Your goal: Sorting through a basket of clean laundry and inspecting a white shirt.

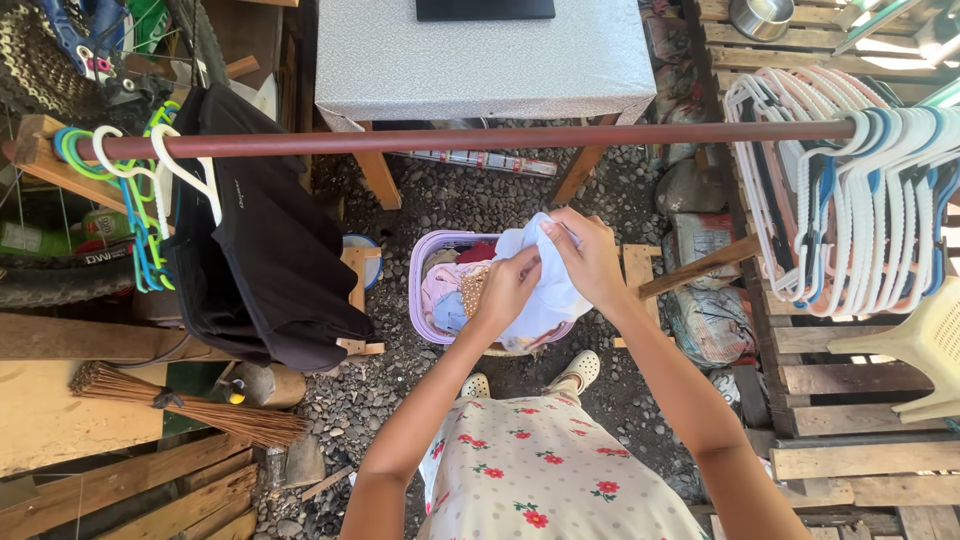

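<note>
At the bottom centre of the frame hangs the person's floral dress [540, 470], cream with red flowers, and just above it two pale clogs [580, 368] stand on grey gravel [370, 390]. Both forearms rise from the lower edge toward the middle of the picture. The left hand [505, 290] is closed on the near edge of a light blue garment [545, 300], fingers pinching the cloth; the right hand [590, 255] grips the same garment at its upper part, thumb and fingers folded over a bunched corner. The garment is held at the centre of the frame — directly over a lilac laundry basket [418, 290] that sits on the gravel, with pink and red clothes heaped inside.

At lower left lies a stick broom [190, 405] beside wooden planks. Across the upper part of the frame runs a dark red rail [480, 138]. On it, at left, a black shirt [260, 250] hangs from a white hanger [190, 170], next to a few green and blue hangers [140, 230]. At the right end a thick bunch of empty white, pink and blue hangers [850, 200] is crowded together. Beyond the rail — top centre — stands a table with a grey cloth [480, 60], and wooden pallets [840, 400] fill the right side.
</note>
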